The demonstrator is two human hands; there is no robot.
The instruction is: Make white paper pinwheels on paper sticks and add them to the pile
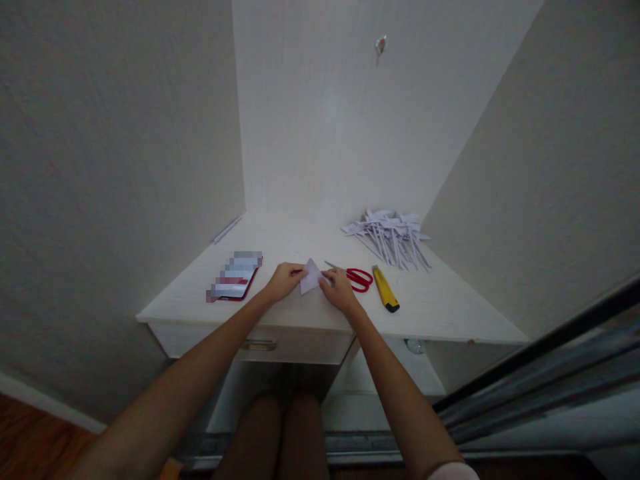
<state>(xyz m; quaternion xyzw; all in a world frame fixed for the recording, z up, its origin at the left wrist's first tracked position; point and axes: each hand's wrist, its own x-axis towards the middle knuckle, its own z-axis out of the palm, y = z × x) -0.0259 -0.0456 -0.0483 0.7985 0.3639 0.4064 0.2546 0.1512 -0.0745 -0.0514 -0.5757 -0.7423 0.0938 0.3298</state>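
A small white piece of paper (311, 277) is pinched between both hands just above the front of a white desk (440, 307). My left hand (285, 279) grips its left edge, and my right hand (339, 290) holds its right side. Red-handled scissors (356, 277) lie right behind my right hand. A yellow utility knife (385, 288) rests beside them to the right.
A pile of folded white paper pieces (393, 236) lies at the back right of the desk. A phone in a red case (235, 279) sits left of my hands. A pen (227, 230) lies by the left wall. A drawer handle (257, 345) is below the desk edge.
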